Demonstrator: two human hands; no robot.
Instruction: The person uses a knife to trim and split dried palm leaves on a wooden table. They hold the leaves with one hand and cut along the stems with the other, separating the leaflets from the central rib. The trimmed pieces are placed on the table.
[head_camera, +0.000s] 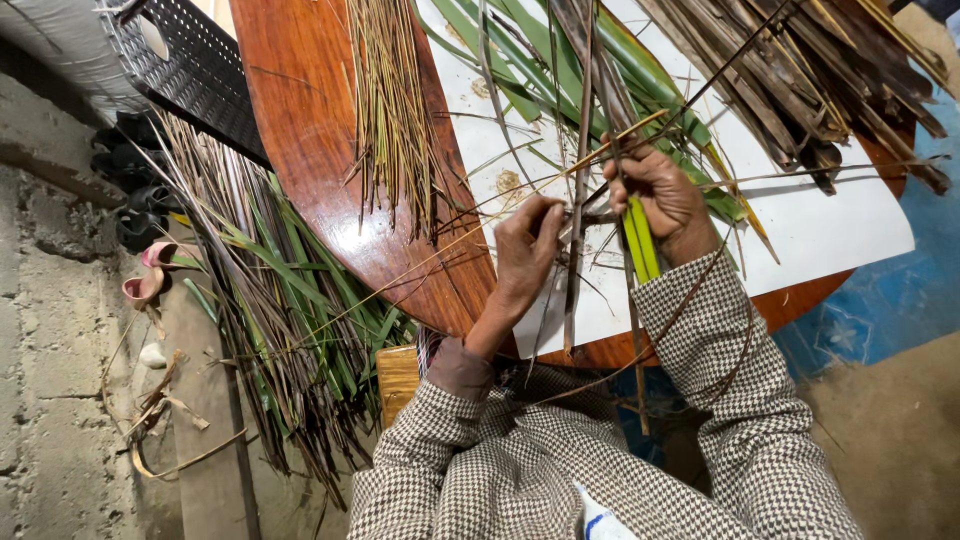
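From my feed, the left hand (525, 245) sits at the centre of the frame, its grip pinched narrow on a long brown leaf strip (575, 230) that runs from the top edge down past the bench (330, 170) rim. The wrist is bent upward out of a houndstooth sleeve (430, 440). Just right of it, the right hand (665, 195) is curled shut, its grip holding yellow-green strips (640, 240) that stick out below the fist, with thin brown fibres crossing over the knuckles. The two hands are nearly touching.

I cannot tell exactly which fibres each fingertip clamps; they overlap too much. The strips pass over a white sheet (840, 230) on the round wooden bench. Green leaves (560, 70) and a dark dried bundle (830, 80) at the upper right are cut off by the frame edge. More leaves (280, 300) lie on the floor at left.
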